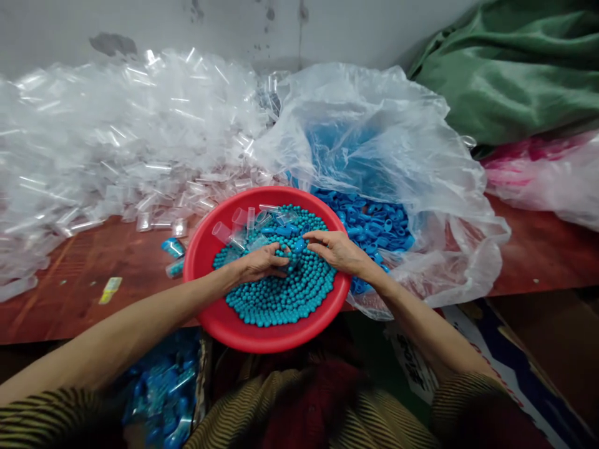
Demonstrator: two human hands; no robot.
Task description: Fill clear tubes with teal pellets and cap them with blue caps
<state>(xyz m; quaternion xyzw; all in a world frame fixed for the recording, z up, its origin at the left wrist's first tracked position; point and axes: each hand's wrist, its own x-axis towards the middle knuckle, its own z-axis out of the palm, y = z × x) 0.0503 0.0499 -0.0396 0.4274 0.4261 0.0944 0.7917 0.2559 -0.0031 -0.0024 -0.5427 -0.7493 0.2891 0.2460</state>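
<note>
Grey wall (224, 25) with dark spots stands at the back, and a red-brown table (75, 268) is in front of it. A big round red bowl (269, 342) sits at the table's near edge. It is full of small blue-green beads (276, 305), and some clear tubes (221, 232) lie on top of them at the far left side.

The left hand (264, 262) is over the beads, with its fingers curled in around a clear cup (292, 260) that has beads in it. The right hand (337, 249) comes in from the other side. Its thumb and 1 finger are nearly closed, with their tips on a small blue cap (300, 244) at the top of the cup. Both the cup and the cap are over the bowl.

A huge pile of clear tubes (116, 131) fills the back left of the table. 2 small tubes with blue-green in them (173, 247) lie just left of the bowl, and a little yellow tag (110, 290) lies farther left. To the right, a big see-through bag (421, 156) is open, with lots of blue caps (384, 224) spilling out. Green cloth (519, 75) is at the far right, above a pink and white bag (543, 174).
</note>
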